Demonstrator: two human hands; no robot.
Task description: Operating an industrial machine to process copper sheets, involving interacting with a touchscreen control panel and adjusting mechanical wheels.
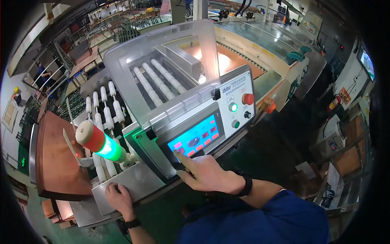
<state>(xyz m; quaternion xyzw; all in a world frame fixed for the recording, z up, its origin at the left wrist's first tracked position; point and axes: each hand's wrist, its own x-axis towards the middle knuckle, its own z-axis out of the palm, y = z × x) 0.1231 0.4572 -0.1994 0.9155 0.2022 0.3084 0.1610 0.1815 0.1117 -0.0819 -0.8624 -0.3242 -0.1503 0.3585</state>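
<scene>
My right hand (209, 175) reaches over a control panel (243, 81) with its index finger stretched out. That fingertip is at the lower left corner of a lit blue touchscreen (195, 136) with pink and red on-screen buttons; the thumb stands apart and the palm holds nothing. Lower left, my left hand (119, 198) rests on a bare metal plate (130, 183) at the machine's edge, fingers loosely bent and nothing seen in them. Beside the screen are a red mushroom button (247, 99), a lit green button (232, 107), a darker green button (235, 123) and a black knob (247, 114).
A signal lamp (99, 142), lit green, leans between my hands. Behind the panel, a raised clear cover (162, 69) stands over white rollers (107, 116). Copper-coloured boards (61, 158) stand at the left; another copper sheet (231, 61) lies within the machine. A person (44, 75) is far left.
</scene>
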